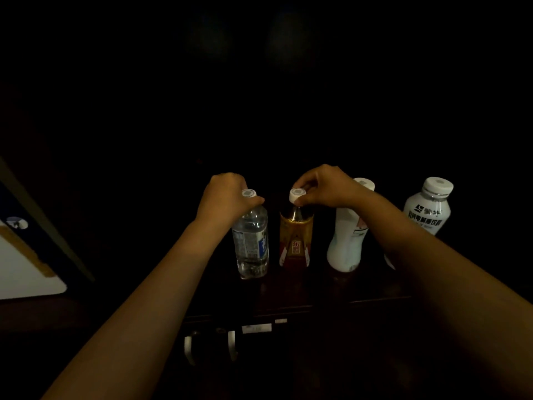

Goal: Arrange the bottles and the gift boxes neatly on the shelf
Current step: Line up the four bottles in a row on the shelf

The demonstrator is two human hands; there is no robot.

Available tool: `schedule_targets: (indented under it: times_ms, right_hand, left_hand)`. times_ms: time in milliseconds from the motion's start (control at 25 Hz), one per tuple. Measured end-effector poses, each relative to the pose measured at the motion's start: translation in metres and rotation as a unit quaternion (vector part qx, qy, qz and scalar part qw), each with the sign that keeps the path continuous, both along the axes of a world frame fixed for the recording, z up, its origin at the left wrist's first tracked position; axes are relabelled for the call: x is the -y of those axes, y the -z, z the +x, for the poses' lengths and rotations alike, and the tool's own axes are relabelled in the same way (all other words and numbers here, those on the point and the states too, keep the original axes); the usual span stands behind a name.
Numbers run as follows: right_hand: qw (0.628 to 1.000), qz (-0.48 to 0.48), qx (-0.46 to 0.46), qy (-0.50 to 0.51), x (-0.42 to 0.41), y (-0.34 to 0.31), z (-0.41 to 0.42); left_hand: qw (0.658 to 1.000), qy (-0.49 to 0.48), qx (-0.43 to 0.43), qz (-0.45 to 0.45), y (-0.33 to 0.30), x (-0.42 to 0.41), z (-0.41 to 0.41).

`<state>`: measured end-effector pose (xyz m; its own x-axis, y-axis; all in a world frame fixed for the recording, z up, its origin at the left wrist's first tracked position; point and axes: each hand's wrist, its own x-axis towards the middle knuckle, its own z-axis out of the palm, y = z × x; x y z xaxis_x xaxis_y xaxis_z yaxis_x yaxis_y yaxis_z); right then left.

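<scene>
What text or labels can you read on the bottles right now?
"蒙牛", with a logo: far-right white bottle; the row of characters below is too blurred.
One red character panel: amber bottle, unreadable.
Blue-and-white label: clear water bottle, too blurred.
Second white bottle: small marks only, unreadable.

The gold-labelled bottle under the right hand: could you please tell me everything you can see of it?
The gold-labelled bottle stands upright on the dark shelf, between the clear water bottle and a white bottle. It looks like clear plastic with dark liquid, a gold and red label and a white cap. The right hand pinches that cap from above. It touches neither neighbour, as far as the dim light shows.
</scene>
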<state>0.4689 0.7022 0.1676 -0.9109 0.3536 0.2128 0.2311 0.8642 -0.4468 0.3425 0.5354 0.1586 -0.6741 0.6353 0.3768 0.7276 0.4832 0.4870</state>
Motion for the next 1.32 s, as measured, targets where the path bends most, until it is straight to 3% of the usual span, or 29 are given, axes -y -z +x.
schedule_targets:
  times_ms: [360,680,760,960,1120,1320]
  right_hand:
    - [1.000,-0.020,-0.012,0.004,0.001,0.005,-0.002]
    - [0.999,-0.022,-0.021,-0.011,0.000,0.007,0.000]
    - [0.999,-0.031,-0.027,-0.004,-0.001,0.008,0.001]
    - [0.998,-0.022,-0.040,0.030,0.003,0.013,-0.002]
    - [0.992,0.054,-0.056,0.103,0.011,0.015,-0.011]
    - [1.000,0.019,-0.006,-0.022,0.009,0.003,-0.006]
  left_hand:
    - [0.994,0.099,0.038,0.014,-0.001,0.006,-0.004]
    - [0.975,0.199,0.091,-0.039,-0.006,0.006,-0.024]
    - [0.976,0.194,0.087,-0.038,-0.003,0.006,-0.023]
    - [0.997,0.074,-0.023,-0.023,-0.002,0.002,-0.014]
    - [0.996,0.087,-0.024,-0.021,-0.004,0.001,-0.012]
    - [0.997,0.083,-0.012,0.005,0.000,0.001,-0.010]
